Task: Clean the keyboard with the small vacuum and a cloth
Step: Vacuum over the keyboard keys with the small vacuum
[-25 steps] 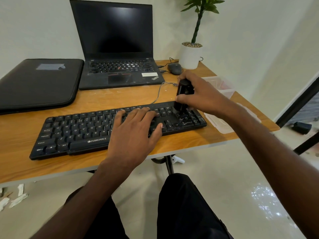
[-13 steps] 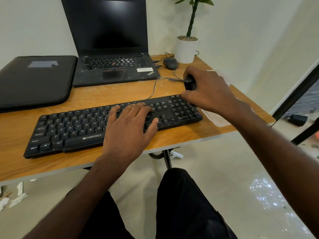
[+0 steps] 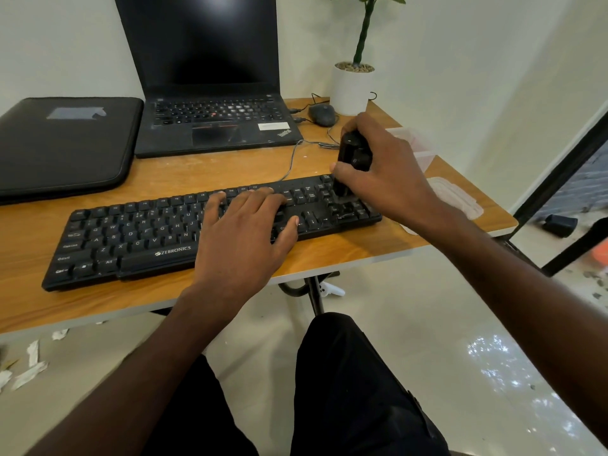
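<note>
Wooden bench (image 3: 230, 166) space is shared by a laptop (image 3: 210, 93), a potted plant (image 3: 353, 80) and the black keyboard (image 3: 138, 238) near the front edge. The keyboard is pinned under the flat, straight-fingered left hand (image 3: 243, 238), presumably against sliding. The small vacuum (image 3: 352, 159) is gripped upright by the right hand (image 3: 388, 179), fingers curled round it, its nozzle set on the right-end keys.

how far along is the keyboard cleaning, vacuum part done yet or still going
Still in the vacuum stage. The right hand grips the small vacuum with its lower end down on the keys at the keyboard's right end, while the left hand lies flat on the middle keys, steadying it. How much is already vacuumed cannot be told. No cloth shows in either hand, so the wipe looks still to come.
</note>
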A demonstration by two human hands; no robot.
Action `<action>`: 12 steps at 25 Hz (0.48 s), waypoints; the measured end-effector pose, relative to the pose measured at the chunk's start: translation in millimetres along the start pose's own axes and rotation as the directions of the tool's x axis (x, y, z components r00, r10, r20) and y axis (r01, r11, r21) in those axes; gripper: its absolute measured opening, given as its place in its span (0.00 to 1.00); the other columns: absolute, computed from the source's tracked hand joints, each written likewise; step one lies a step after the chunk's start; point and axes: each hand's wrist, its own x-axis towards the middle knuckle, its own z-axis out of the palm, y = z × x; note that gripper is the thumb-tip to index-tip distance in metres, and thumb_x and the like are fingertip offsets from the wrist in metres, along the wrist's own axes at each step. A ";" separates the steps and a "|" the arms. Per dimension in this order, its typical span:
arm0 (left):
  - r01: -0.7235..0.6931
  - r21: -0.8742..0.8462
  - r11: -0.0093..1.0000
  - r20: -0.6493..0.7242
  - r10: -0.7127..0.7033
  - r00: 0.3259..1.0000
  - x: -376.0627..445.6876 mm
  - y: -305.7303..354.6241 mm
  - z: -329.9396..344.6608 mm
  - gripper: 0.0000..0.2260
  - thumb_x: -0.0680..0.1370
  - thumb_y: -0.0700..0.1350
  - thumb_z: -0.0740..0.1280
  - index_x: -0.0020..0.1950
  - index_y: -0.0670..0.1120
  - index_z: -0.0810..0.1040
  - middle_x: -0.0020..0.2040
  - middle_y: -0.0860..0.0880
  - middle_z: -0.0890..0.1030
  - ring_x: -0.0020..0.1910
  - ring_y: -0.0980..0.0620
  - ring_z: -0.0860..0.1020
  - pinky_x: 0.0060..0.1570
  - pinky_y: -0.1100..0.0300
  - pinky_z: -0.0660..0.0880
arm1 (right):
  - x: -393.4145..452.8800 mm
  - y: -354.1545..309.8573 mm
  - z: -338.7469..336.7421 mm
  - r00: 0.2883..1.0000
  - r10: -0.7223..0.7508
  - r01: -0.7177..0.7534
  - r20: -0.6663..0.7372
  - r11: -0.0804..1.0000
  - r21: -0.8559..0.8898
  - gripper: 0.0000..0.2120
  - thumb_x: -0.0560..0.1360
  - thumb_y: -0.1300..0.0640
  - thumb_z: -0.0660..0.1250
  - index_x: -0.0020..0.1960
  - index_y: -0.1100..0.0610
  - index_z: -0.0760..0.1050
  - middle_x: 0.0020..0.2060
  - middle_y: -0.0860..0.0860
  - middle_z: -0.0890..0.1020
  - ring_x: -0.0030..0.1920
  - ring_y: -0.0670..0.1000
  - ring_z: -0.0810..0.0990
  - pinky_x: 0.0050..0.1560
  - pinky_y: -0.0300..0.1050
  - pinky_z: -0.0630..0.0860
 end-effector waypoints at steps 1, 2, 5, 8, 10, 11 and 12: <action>0.000 -0.003 1.000 0.000 0.000 1.000 -0.3 -0.3 -0.2 0.22 0.86 0.62 0.55 0.74 0.55 0.74 0.76 0.53 0.75 0.76 0.51 0.71 0.81 0.39 0.53 | -2.9 1.0 1.7 1.000 0.004 -0.005 0.020 0.999 0.047 0.19 0.77 0.49 0.72 0.63 0.49 0.70 0.49 0.46 0.78 0.48 0.47 0.81 0.42 0.39 0.78; 0.000 -0.004 1.000 0.002 0.000 1.000 -0.9 -0.1 -0.1 0.22 0.86 0.62 0.55 0.75 0.55 0.74 0.76 0.53 0.75 0.77 0.51 0.71 0.81 0.39 0.53 | -5.7 4.2 1.0 0.998 -0.001 -0.001 0.058 1.000 0.024 0.18 0.77 0.49 0.72 0.64 0.50 0.70 0.49 0.46 0.78 0.48 0.48 0.81 0.42 0.39 0.77; -0.005 0.001 1.000 0.003 0.005 1.000 -0.6 0.1 0.2 0.22 0.86 0.62 0.55 0.75 0.54 0.74 0.76 0.52 0.75 0.76 0.51 0.71 0.81 0.39 0.53 | -9.3 15.0 -5.5 0.999 -0.050 0.050 0.006 0.972 -0.228 0.17 0.78 0.49 0.70 0.63 0.50 0.70 0.51 0.49 0.79 0.50 0.51 0.79 0.43 0.44 0.72; -0.010 0.003 1.000 0.002 0.010 1.000 -0.2 -0.3 -0.4 0.22 0.86 0.62 0.55 0.75 0.54 0.74 0.76 0.52 0.75 0.76 0.50 0.71 0.81 0.40 0.53 | -20.5 12.0 2.6 0.993 -0.098 0.097 -0.068 0.995 -0.022 0.16 0.79 0.49 0.70 0.62 0.52 0.69 0.50 0.48 0.77 0.49 0.49 0.77 0.45 0.42 0.75; -0.012 0.007 1.000 0.003 0.012 1.000 -0.7 -0.3 0.1 0.22 0.86 0.62 0.55 0.75 0.54 0.74 0.76 0.51 0.75 0.76 0.50 0.71 0.81 0.41 0.53 | -28.1 12.1 4.3 0.998 -0.063 0.062 0.000 0.984 0.167 0.16 0.80 0.50 0.71 0.62 0.53 0.70 0.49 0.48 0.77 0.50 0.48 0.79 0.45 0.41 0.78; -0.011 0.006 1.000 0.003 0.011 1.000 -0.4 -0.3 0.4 0.21 0.86 0.61 0.56 0.75 0.54 0.74 0.76 0.52 0.75 0.76 0.50 0.71 0.81 0.41 0.52 | -28.7 13.1 0.9 0.999 -0.037 0.032 0.027 0.988 0.153 0.16 0.80 0.50 0.71 0.63 0.52 0.70 0.50 0.48 0.78 0.50 0.47 0.80 0.45 0.41 0.78; -0.010 0.004 1.000 0.003 0.010 1.000 -0.2 -0.5 0.0 0.21 0.86 0.61 0.56 0.75 0.54 0.74 0.76 0.52 0.75 0.76 0.50 0.71 0.81 0.41 0.52 | -26.5 15.0 -3.4 1.000 -0.010 0.008 0.027 0.997 0.075 0.16 0.80 0.49 0.70 0.63 0.52 0.70 0.51 0.48 0.78 0.50 0.48 0.79 0.46 0.42 0.77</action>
